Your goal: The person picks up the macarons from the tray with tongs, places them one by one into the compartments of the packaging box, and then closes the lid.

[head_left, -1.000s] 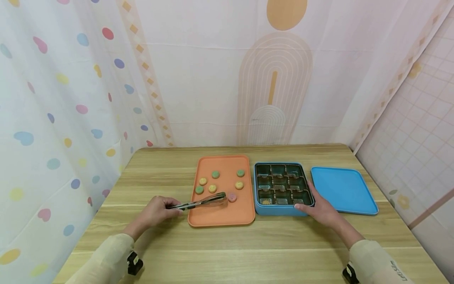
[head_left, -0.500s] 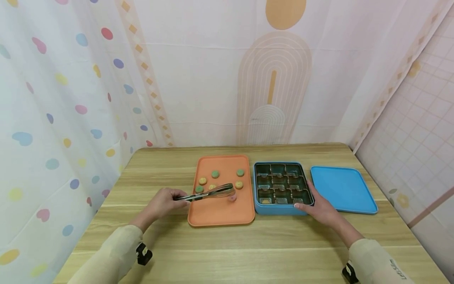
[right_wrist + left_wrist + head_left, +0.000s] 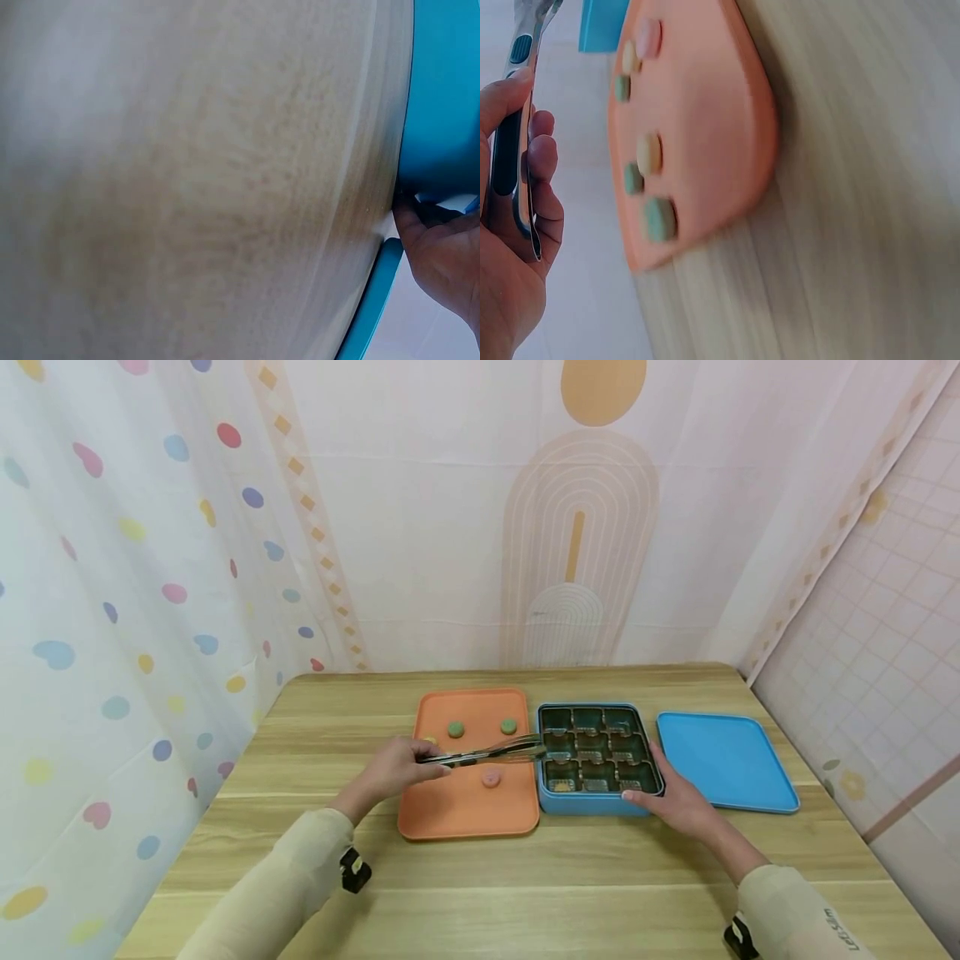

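Observation:
My left hand grips the handle of metal tongs above an orange tray. The tong tips reach the left edge of a blue box with empty dark compartments. I cannot tell whether the tips hold anything. Two green cookies and a pink cookie lie uncovered on the tray; others are hidden under the hand and tongs. The left wrist view shows the hand round the tongs and several cookies on the tray. My right hand rests against the box's front right corner.
A blue lid lies flat to the right of the box. All of this sits on a wooden table, with patterned curtains close behind and on both sides. The right wrist view shows blurred tabletop, the blue box and the hand.
My left hand has carried the tongs up and to the right, from the tray's front left to the box's left edge. The right hand has stayed on the box.

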The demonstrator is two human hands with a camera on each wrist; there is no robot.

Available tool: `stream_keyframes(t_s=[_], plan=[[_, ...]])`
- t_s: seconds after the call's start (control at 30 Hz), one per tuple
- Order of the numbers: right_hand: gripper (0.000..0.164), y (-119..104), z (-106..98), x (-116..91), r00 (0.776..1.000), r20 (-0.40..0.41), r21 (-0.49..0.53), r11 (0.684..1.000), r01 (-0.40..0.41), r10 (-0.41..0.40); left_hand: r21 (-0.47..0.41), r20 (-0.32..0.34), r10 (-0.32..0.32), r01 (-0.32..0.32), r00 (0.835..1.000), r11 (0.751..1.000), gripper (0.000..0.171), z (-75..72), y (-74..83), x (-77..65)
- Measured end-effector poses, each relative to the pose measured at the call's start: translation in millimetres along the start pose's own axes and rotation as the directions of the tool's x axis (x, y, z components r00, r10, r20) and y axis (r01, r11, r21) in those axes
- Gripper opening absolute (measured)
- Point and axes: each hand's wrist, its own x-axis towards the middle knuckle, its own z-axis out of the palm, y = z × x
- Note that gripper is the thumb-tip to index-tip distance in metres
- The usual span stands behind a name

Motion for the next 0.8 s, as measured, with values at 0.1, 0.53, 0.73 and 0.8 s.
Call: stream_keyframes(t_s=[0.1, 0.53, 0.73, 0.8], plan=[[0.111, 0.5, 0.2, 0.1, 1.0, 0.001, 0.003, 1.0, 0.001, -0.001, -0.031, 0.021, 0.024, -0.024, 0.999, 0.999, 0.006, 10.7, 11.1, 7.6], [0.112, 2.2, 1.1, 1.5, 1.0, 0.005, 0.005, 1.0, -0.011, 0.011, -0.146, 0.088, 0.039, -0.025, 0.995, 0.989, 0.009, 48.3, 44.7, 32.8], [0.112, 1.5, 1.1, 1.4, 1.0, 0.002, -0.001, 1.0, -0.007, 0.007, -0.12, 0.093, 0.033, -0.022, 0.995, 0.993, 0.006, 55.0, 48.0, 37.8], [0.113, 1.8, 1.2, 1.4, 1.0, -0.001, -0.002, 1.0, -0.004, 0.004, -0.116, 0.095, 0.027, -0.016, 0.995, 0.993, 0.005, 56.9, 49.2, 38.6]])
